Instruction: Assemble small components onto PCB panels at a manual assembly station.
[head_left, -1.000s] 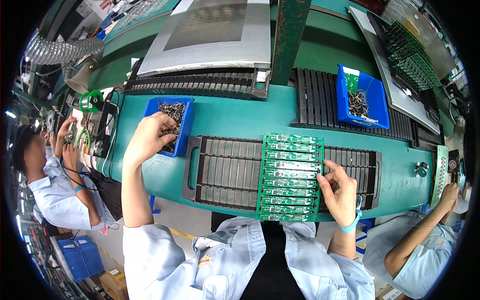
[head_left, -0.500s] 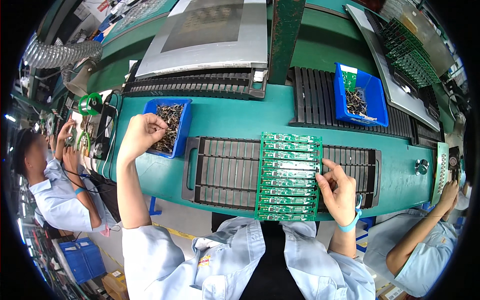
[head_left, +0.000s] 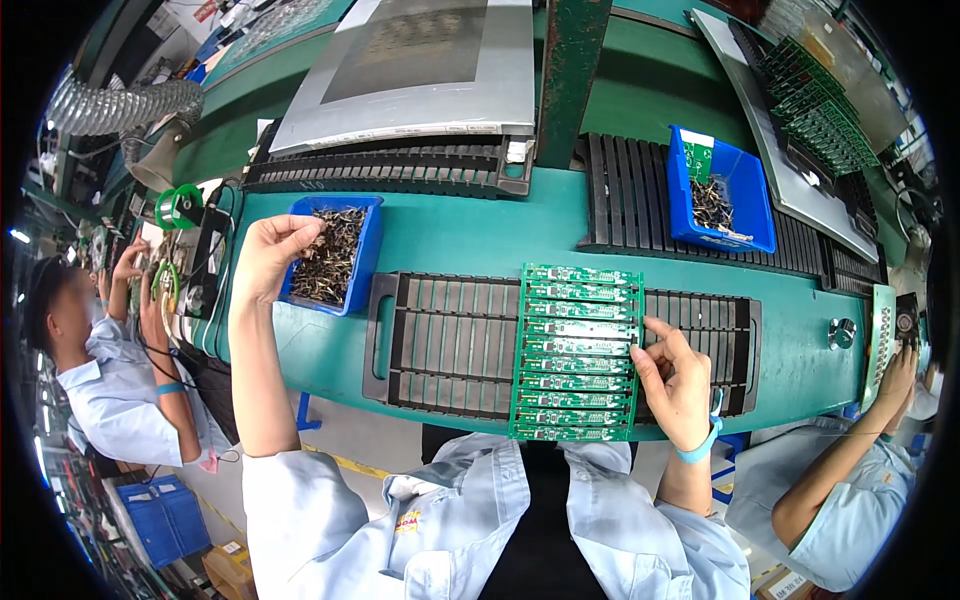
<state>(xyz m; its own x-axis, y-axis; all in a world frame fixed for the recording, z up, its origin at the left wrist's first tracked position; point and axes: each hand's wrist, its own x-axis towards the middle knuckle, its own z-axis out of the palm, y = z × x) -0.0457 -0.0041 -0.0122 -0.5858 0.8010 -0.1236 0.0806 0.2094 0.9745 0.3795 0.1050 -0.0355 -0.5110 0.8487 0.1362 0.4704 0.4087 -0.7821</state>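
Note:
My left hand [head_left: 277,254] is over the left rim of a blue bin [head_left: 366,262], thumb and forefinger pinched together; whatever they may hold is too small to make out. Small dark parts with pale metal leads [head_left: 325,272] fill that bin. With thumb and fingertips, my right hand [head_left: 677,380] grips the right edge of a green circuit board panel [head_left: 577,356] made of several narrow strips. The panel lies across a black slotted rack [head_left: 450,345] on the green table, covering the middle of the rack.
A second blue bin [head_left: 755,205] with similar parts rests on black racks [head_left: 625,195] at the back right. Behind the left bin is a metal-framed sheet [head_left: 420,80] above another rack. A round metal object [head_left: 843,334] is at right. People work on both sides.
My left hand has shifted slightly left and up at the bin, its fingers still pinched. My right hand and the circuit board panel stay where they were.

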